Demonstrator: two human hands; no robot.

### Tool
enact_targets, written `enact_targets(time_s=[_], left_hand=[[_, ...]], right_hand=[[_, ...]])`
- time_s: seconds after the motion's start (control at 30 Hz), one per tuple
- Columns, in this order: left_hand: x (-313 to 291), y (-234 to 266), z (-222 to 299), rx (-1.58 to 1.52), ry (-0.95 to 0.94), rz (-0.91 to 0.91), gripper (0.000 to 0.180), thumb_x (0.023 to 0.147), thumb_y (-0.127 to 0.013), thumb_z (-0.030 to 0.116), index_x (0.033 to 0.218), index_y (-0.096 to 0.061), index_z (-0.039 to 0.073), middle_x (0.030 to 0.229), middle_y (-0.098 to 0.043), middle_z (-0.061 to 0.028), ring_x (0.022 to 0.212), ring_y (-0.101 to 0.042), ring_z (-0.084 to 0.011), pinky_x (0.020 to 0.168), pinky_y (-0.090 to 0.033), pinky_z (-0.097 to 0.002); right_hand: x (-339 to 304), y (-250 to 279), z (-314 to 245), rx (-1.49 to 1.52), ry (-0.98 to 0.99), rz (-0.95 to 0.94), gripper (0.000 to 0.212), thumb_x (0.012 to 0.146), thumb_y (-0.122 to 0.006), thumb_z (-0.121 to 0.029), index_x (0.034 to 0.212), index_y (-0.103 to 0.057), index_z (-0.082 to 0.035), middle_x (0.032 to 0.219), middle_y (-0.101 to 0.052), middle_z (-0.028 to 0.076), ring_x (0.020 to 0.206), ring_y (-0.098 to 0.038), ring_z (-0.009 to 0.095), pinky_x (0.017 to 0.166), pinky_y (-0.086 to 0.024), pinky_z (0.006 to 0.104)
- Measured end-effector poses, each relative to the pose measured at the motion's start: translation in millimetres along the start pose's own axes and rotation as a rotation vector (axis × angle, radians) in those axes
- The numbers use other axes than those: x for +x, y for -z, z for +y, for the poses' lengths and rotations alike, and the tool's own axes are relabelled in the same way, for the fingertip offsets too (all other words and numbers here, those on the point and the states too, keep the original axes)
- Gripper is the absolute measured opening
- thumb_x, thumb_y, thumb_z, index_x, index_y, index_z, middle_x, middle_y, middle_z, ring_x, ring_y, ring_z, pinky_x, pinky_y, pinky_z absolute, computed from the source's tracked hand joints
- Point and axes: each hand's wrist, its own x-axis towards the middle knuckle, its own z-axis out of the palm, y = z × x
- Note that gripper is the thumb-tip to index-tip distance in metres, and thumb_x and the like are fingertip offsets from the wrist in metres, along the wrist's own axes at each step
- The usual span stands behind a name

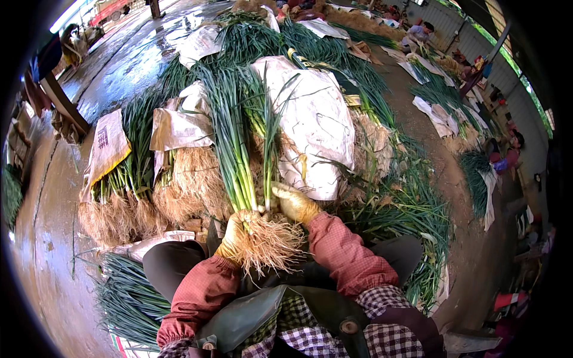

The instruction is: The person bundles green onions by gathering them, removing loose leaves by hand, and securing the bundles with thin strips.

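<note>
My left hand (233, 240), in a yellowed glove, is closed round the root end of a bunch of green onions (239, 161). Their long green leaves point away from me, and the pale stringy roots (273, 241) hang toward my lap. My right hand (295, 203), gloved too, pinches the white base of a thinner green onion stalk (268, 173) just right of the bunch. Its root end lies close against the other roots. Part of my left fingers is hidden behind the roots.
Rooted green onion bundles (125, 200) stand to the left, partly under sacking (107, 143). A white sack (313, 119) covers more ahead. Loose leaves (412, 221) lie at right, and trimmed-looking greens (128, 298) by my left knee. Another person (416, 37) sits far right.
</note>
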Motion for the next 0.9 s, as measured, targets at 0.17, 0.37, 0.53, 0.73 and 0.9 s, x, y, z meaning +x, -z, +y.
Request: enact_targets(time_s=[0.17, 0.37, 0.53, 0.73, 0.9], left_hand=[[-3.1, -23.5, -12.1, 0.237, 0.044, 0.089, 0.020, 0.080, -0.047, 0.008, 0.092, -0.057, -0.004, 0.075, -0.060, -0.0116, 0.064, -0.058, -0.0214, 0.062, -0.051, -0.0323], [-1.5, -8.5, -2.7, 0.523, 0.002, 0.202, 0.016, 0.079, -0.056, 0.009, 0.089, -0.058, -0.003, 0.074, -0.061, -0.0089, 0.062, -0.059, -0.0178, 0.058, -0.051, -0.0261], [-4.5, -30.7, 1.8, 0.609, -0.278, 0.127, 0.022, 0.075, -0.057, 0.007, 0.095, -0.059, -0.001, 0.090, -0.061, -0.0120, 0.084, -0.058, -0.0227, 0.077, -0.050, -0.0372], [-12.1, -39.3, 17.4, 0.305, -0.023, 0.100, 0.026, 0.078, -0.052, 0.014, 0.098, -0.056, -0.002, 0.097, -0.059, -0.0132, 0.086, -0.058, -0.0290, 0.079, -0.049, -0.0472], [7.4, -33.4, -0.9, 0.425, 0.019, 0.187, 0.030, 0.082, -0.049, 0.014, 0.107, -0.054, -0.003, 0.097, -0.060, -0.0142, 0.081, -0.060, -0.0255, 0.076, -0.051, -0.0368]], right_hand=[[10.9, 32.9, 19.4, -0.083, 0.118, 0.079, 0.016, 0.087, -0.051, -0.011, 0.098, -0.056, -0.002, 0.080, -0.061, 0.007, 0.058, -0.054, 0.017, 0.055, -0.047, 0.0284], [1.4, 1.3, 48.3, -1.195, 0.513, 0.470, 0.007, 0.079, -0.058, -0.007, 0.078, -0.054, -0.002, 0.065, -0.055, 0.005, 0.058, -0.055, 0.015, 0.052, -0.044, 0.0272], [-47.0, 11.7, -8.2, -0.429, 0.651, 0.572, 0.008, 0.087, -0.053, -0.009, 0.086, -0.052, -0.001, 0.069, -0.053, 0.004, 0.054, -0.052, 0.011, 0.044, -0.046, 0.0223], [-140.2, 161.7, -69.4, 0.365, 1.004, 1.151, 0.012, 0.086, -0.051, -0.010, 0.088, -0.051, 0.002, 0.072, -0.055, 0.007, 0.063, -0.059, 0.018, 0.053, -0.053, 0.0306], [-80.4, 156.5, 56.4, -0.817, 0.013, 1.087, 0.020, 0.078, -0.057, -0.017, 0.093, -0.058, -0.003, 0.087, -0.060, 0.013, 0.076, -0.060, 0.028, 0.066, -0.049, 0.0365]])
